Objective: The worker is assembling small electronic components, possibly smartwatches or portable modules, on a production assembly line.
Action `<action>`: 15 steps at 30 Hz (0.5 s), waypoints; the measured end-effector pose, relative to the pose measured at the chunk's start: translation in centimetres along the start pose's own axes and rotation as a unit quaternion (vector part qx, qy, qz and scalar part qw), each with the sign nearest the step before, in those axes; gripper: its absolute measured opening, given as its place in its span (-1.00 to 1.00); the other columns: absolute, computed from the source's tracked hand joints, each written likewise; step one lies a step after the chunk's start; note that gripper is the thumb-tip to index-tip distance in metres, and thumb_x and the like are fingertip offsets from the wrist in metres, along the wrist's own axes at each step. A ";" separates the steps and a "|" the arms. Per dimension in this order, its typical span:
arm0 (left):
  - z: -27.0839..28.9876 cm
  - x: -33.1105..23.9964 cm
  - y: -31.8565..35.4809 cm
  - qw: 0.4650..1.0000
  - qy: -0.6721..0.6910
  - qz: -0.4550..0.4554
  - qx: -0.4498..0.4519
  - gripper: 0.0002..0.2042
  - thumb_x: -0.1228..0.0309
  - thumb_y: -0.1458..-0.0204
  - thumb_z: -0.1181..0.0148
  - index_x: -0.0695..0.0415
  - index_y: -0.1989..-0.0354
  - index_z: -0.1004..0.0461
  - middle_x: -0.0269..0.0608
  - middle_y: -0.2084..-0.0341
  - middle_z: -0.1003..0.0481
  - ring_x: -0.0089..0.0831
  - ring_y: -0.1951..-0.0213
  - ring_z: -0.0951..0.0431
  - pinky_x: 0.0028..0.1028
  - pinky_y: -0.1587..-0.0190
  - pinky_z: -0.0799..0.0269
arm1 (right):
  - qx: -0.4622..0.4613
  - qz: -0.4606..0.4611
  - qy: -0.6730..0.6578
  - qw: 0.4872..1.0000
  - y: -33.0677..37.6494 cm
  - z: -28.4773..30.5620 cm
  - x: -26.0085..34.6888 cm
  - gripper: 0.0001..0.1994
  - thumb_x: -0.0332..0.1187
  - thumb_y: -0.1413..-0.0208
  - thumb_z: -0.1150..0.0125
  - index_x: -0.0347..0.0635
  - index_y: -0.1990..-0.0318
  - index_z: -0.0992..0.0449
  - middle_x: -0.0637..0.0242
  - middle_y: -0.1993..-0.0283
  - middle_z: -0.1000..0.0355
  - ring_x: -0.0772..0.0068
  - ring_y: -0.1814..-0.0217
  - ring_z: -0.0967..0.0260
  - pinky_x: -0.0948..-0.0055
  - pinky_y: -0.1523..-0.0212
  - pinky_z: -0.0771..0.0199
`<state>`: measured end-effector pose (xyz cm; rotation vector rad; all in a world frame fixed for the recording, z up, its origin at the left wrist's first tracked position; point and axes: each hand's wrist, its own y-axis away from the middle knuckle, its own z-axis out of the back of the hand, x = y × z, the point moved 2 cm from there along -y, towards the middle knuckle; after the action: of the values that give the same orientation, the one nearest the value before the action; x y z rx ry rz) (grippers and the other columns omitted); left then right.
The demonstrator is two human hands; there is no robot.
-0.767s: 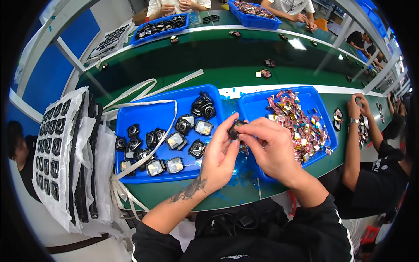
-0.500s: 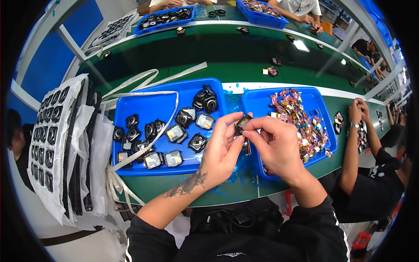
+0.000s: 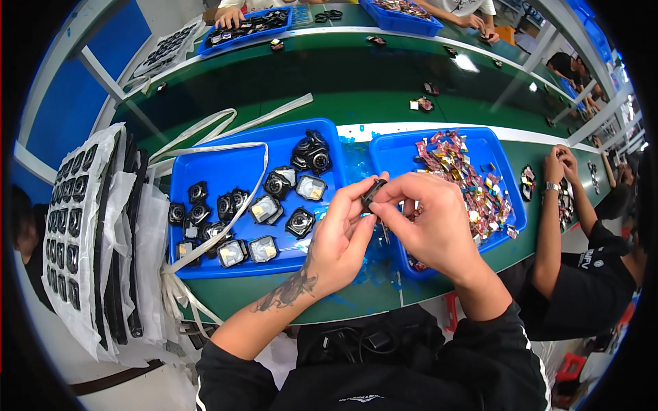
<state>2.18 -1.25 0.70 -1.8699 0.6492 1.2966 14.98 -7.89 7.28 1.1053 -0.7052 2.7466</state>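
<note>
Between my two hands, above the gap separating two blue trays, is a small black watch case [image 3: 372,194], now seen nearly edge-on. My left hand [image 3: 340,236] grips it from the left with fingers and thumb. From the other side my right hand [image 3: 426,222] pinches it with thumb and forefinger; the other fingers are curled and partly hidden. Left of my hands, a blue tray [image 3: 257,272] contains several square black watch cases [image 3: 299,222], some showing round backs, others pale insides. Under and beyond my right hand, another blue tray [image 3: 515,175] holds a heap of small pink, yellow and silver parts [image 3: 473,185].
Stacked sheets of watch cases [image 3: 72,219] lean at the far left. A white strap [image 3: 264,164] crosses the left tray. Beyond runs a green conveyor belt [image 3: 308,75] carrying scattered parts. Co-workers sit across it and at right, where a co-worker's hands [image 3: 558,164] are near.
The watch case has turned from showing its open face to nearly edge-on, still in both hands. The whole view shifted slightly. Across the belt, a co-worker's hand now reaches into a blue tray.
</note>
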 end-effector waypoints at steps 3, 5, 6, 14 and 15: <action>0.0 -0.1 0.1 1.000 -0.010 -0.003 0.007 -0.57 0.70 -0.22 0.17 0.30 -0.27 -0.07 0.08 -0.27 -0.23 -0.28 -0.27 -0.29 -0.38 -0.27 -0.24 | -0.014 0.028 0.044 0.999 0.2 0.2 0.0 -0.87 -0.47 0.11 -0.36 -0.19 0.51 -0.48 0.35 0.58 -0.41 0.30 0.51 -0.35 0.37 0.37 -0.37; 0.0 -0.2 0.2 0.999 -0.019 0.021 0.021 -0.58 0.71 -0.22 0.17 0.31 -0.26 -0.09 0.07 -0.25 -0.26 -0.31 -0.25 -0.32 -0.40 -0.24 -0.27 | -0.010 0.029 0.065 0.997 0.3 0.5 -0.1 -0.82 -0.47 0.14 -0.39 -0.20 0.52 -0.43 0.35 0.58 -0.35 0.29 0.50 -0.34 0.36 0.36 -0.37; 0.1 -0.2 0.2 0.999 -0.019 0.022 0.022 -0.58 0.71 -0.22 0.17 0.31 -0.26 -0.09 0.07 -0.25 -0.26 -0.31 -0.25 -0.32 -0.40 -0.24 -0.27 | -0.007 0.030 0.087 0.996 0.4 0.7 -0.1 -0.78 -0.48 0.17 -0.41 -0.20 0.53 -0.39 0.34 0.57 -0.30 0.29 0.49 -0.32 0.36 0.35 -0.36; 0.2 0.1 0.2 0.999 -0.045 0.014 0.010 -0.59 0.70 -0.21 0.15 0.31 -0.26 -0.11 0.03 -0.21 -0.31 -0.36 -0.20 -0.37 -0.44 -0.22 -0.27 | 0.003 -0.058 -0.116 0.992 0.3 -0.6 -2.5 -0.67 -0.55 0.20 -0.43 -0.21 0.40 -0.30 0.35 0.32 -0.29 0.53 0.28 -0.27 0.54 0.24 -0.34; 0.2 0.1 0.1 0.999 -0.047 0.015 0.010 -0.59 0.70 -0.21 0.15 0.31 -0.26 -0.11 0.03 -0.21 -0.31 -0.36 -0.20 -0.37 -0.44 -0.22 -0.27 | 0.003 -0.058 -0.118 0.991 0.4 -0.7 -2.5 -0.67 -0.55 0.20 -0.43 -0.21 0.40 -0.30 0.35 0.32 -0.29 0.53 0.28 -0.27 0.54 0.24 -0.34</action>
<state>2.03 -1.16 0.58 -1.7783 0.6410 1.3827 16.27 -7.73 4.97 1.4404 -0.6360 2.5503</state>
